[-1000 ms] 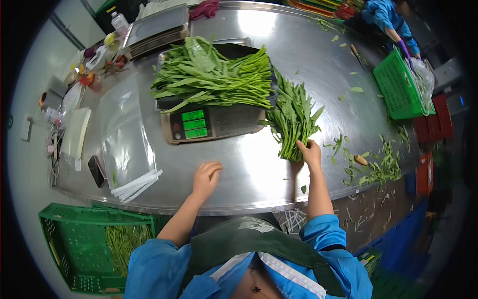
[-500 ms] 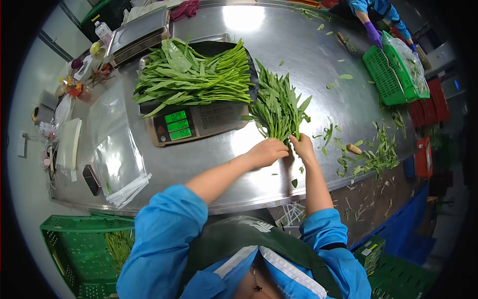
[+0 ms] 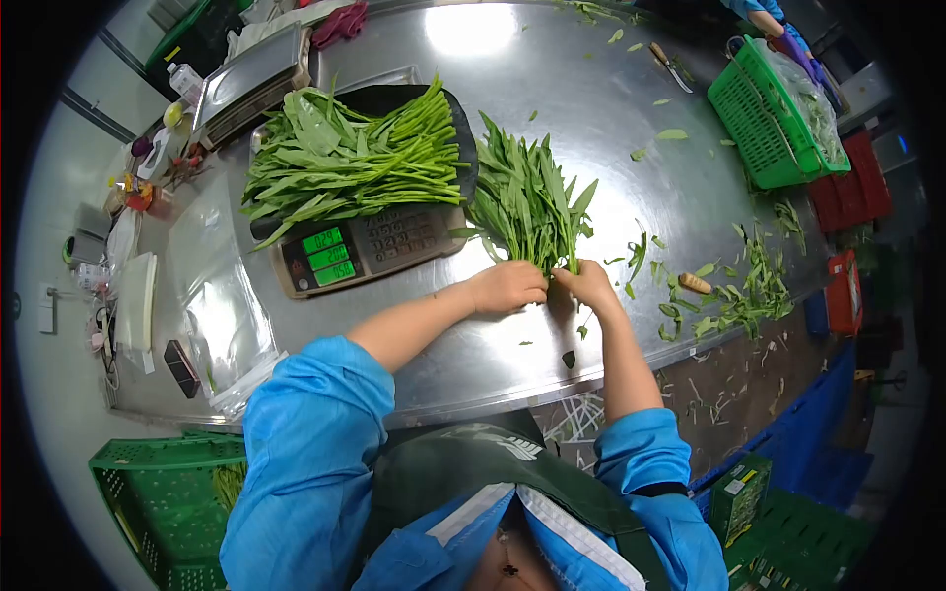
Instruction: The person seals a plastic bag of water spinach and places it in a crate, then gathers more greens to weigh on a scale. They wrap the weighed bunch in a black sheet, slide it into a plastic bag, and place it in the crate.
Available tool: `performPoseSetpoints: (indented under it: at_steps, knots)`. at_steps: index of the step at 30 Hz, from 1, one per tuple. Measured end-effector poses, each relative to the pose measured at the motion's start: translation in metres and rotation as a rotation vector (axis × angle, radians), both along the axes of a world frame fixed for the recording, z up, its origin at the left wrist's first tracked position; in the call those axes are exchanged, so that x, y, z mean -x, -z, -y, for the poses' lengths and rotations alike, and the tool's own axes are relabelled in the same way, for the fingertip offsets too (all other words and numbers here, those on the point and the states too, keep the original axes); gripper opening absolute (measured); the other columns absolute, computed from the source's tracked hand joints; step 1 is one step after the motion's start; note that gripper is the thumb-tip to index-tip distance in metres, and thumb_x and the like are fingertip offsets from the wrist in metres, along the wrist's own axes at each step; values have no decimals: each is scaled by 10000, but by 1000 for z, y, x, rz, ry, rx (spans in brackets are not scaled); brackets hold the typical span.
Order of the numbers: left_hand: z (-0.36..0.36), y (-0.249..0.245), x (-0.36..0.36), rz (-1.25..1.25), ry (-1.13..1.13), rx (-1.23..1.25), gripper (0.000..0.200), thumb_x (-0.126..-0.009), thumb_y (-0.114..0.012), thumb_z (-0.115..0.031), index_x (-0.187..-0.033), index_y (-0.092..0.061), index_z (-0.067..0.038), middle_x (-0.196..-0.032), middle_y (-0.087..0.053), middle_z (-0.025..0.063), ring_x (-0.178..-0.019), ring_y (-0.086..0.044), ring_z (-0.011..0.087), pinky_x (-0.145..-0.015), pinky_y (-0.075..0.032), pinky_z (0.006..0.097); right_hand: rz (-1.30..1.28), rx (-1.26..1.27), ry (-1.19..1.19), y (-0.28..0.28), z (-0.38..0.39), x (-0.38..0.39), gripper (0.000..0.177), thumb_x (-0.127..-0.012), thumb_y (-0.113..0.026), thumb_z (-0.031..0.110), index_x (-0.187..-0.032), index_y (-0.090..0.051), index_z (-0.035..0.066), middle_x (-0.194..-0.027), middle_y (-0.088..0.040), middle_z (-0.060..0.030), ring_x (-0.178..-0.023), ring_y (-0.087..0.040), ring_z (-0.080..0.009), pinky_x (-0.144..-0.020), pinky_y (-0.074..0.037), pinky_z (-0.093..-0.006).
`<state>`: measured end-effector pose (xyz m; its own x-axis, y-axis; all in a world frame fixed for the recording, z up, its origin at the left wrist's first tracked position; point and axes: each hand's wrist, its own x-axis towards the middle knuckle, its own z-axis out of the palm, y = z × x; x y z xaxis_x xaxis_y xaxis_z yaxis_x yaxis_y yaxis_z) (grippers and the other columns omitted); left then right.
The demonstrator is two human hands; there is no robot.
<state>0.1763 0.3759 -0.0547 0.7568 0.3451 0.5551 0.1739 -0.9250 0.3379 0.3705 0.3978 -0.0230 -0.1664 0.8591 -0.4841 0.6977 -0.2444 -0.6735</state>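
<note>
A loose bunch of water spinach [image 3: 527, 192] lies on the steel table, leaves pointing away from me and stems toward me. My left hand [image 3: 507, 287] is closed around the stem ends on the left side. Close beside it, my right hand [image 3: 588, 286] pinches stems at the bunch's right edge. Just left of the bunch stands a digital scale [image 3: 412, 239] with lit green displays. On its dark tray [image 3: 463, 128] rests a larger pile of water spinach [image 3: 355, 163], stems to the right.
Plastic bags [image 3: 222, 295] and a phone-like dark object [image 3: 181, 368] lie at left. Leaf scraps [image 3: 754, 300], a wooden handle [image 3: 694, 283] and a knife [image 3: 671, 68] are at right. A co-worker's gloved hand [image 3: 796, 47] is near a green basket [image 3: 764, 123]. A green crate [image 3: 168, 502] stands below left.
The view has shifted slightly, moving the scale and bunch a little left in the picture. Both my hands stay at the stems. The co-worker has moved back toward the far edge.
</note>
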Motion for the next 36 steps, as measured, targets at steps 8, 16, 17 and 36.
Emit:
performPoseSetpoints:
  at_steps: [8,16,17,36]
  knots:
    - [-22,13,-16,-228,35,-62,191,-764,-558,-144,-925,-562,-40,-939,-559,87,-920,-519,246,-841,-416,331,-36,92,-322,-14,-17,-26,290,-841,-518,266,-842,-593,-14,-724,-610,-90,-625,-549,-171,-570,-434,-296]
    - [-16,17,-20,-201,-83,69,262,-762,-562,-148,-989,-578,-20,-1054,-568,119,-1026,-506,265,-900,-393,355,-942,-419,414,-171,-17,-22,304,-932,-457,302,-726,-425,81,-603,-414,-18,-529,-464,-135,-478,-418,-283]
    - [-8,18,-25,-135,-130,19,270,-772,-540,-141,-1011,-579,-23,-1070,-566,123,-1039,-503,265,-906,-391,359,-974,-571,379,-188,-20,3,303,-943,-436,294,-732,-413,78,-613,-405,-18,-523,-456,-133,-470,-417,-278]
    - [242,-12,217,134,-1229,444,155,-732,-569,-35,-872,-635,-48,-978,-617,110,-950,-558,291,-842,-441,383,233,-1368,-771,-154,-97,215,372,-799,-627,315,-1054,-555,54,-819,-635,-101,-779,-612,-286,-709,-479,-379]
